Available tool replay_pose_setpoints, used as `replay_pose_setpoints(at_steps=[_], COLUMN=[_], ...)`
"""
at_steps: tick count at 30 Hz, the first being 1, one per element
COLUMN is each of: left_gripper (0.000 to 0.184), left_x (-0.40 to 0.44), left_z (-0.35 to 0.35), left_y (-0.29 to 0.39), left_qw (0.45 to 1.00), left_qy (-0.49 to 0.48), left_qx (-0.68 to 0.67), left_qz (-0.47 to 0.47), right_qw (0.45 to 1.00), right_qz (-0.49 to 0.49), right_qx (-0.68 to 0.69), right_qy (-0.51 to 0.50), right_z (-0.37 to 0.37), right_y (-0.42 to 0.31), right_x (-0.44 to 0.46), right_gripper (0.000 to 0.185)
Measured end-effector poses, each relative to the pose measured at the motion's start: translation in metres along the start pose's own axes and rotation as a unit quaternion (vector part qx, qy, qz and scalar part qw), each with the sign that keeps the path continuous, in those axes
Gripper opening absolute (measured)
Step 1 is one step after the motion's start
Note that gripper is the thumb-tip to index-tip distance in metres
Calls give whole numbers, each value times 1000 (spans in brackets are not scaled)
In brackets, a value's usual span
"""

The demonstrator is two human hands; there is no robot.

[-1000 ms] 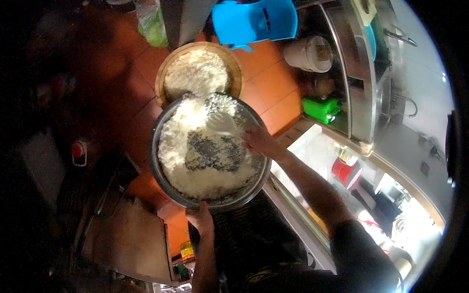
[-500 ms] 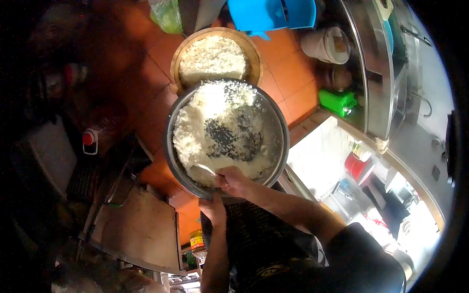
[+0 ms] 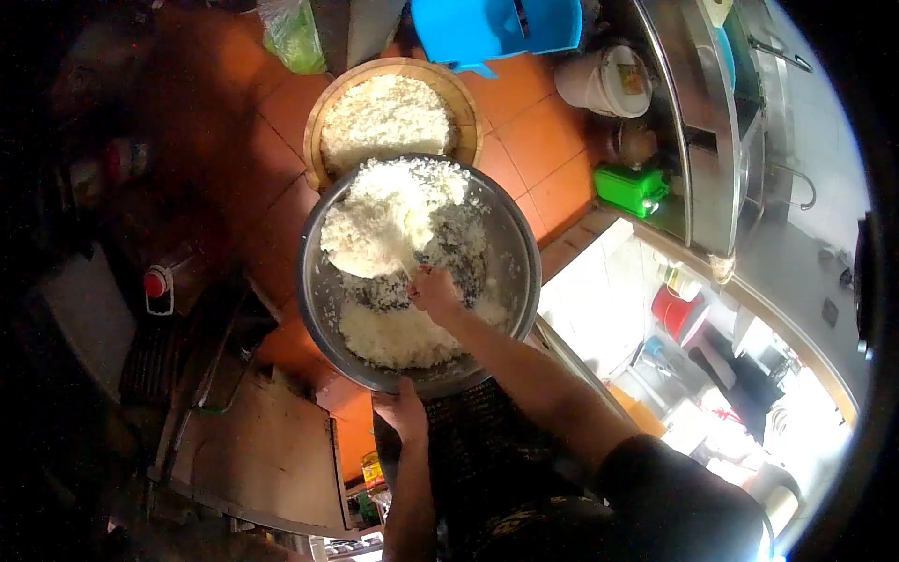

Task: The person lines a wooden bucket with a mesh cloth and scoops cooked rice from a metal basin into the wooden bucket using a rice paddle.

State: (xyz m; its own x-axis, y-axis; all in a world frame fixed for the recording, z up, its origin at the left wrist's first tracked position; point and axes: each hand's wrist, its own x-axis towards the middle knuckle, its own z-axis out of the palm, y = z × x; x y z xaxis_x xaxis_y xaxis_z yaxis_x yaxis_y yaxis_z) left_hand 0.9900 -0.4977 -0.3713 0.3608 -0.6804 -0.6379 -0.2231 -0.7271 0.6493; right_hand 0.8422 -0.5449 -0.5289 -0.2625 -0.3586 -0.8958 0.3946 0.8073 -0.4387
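Note:
A large metal basin holds loose white rice, with grains scattered over its dark bottom. My left hand grips the basin's near rim. Inside the basin, my right hand is closed on the handle of a pale spoon or scoop, whose head is hidden by rice heaped at the far left. Just beyond the basin stands a round wooden tub with more rice in it, its near edge covered by the basin.
A blue plastic stool stands beyond the tub. White bucket and green container are at the right, beside a metal sink counter. A bag of greens lies at the upper left. A wooden board is at the lower left.
My right hand went down to the basin's near side, then forward to its middle with the scoop. Rice is now heaped toward the far left. My left hand stays at the rim.

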Motion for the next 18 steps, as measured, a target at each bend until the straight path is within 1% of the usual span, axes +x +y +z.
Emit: replay_pose_setpoints(at_steps=[1,3,4,6,7,8,9,10,12,13,14,17,18], left_gripper=[13,12,12,23,25,28,26,24,22,22,22,26,27], left_x=[0,0,-1,1,0,-1,-1,-1,-6,-6,-6,-2,-2], left_z=[0,-1,-1,-8,-9,-10,-7,-5,1,2,3,-5,-6], left_y=[-8,-15,-19,-31,-31,-30,-3,12,14,10,6,-18,-18], left_qw=[1000,999,999,997,994,990,983,975,991,994,996,994,993], left_qy=[2,-3,-6,-51,-64,-77,-82,-86,-47,-41,-36,-62,-71], left_qx=[4,23,32,13,32,50,97,142,83,61,39,12,12], left_qz=[16,21,24,-53,-82,-110,-130,-149,-92,-79,-66,-84,-98], right_qw=[990,988,996,996,993,985,974,973,990,998,995,996,995], right_qz=[-100,-135,-70,-57,-109,-143,-176,-192,-131,-53,27,-4,13], right_qx=[-95,-69,50,60,-48,-95,-142,-128,-45,26,96,92,101], right_qy=[7,1,-2,-10,-17,-15,-10,3,19,22,24,-7,17], right_z=[-13,-21,-16,-20,-27,-31,-35,-36,-40,-36,-34,-37,-38], right_y=[42,40,-18,-48,-38,-33,-28,-30,-42,-74,-98,-125,-129], right_x=[33,39,3,-9,3,9,16,17,14,-3,-17,-29,-31], right_gripper=[26,26,26,24,22,21,19,17,16,16,17,20,21])
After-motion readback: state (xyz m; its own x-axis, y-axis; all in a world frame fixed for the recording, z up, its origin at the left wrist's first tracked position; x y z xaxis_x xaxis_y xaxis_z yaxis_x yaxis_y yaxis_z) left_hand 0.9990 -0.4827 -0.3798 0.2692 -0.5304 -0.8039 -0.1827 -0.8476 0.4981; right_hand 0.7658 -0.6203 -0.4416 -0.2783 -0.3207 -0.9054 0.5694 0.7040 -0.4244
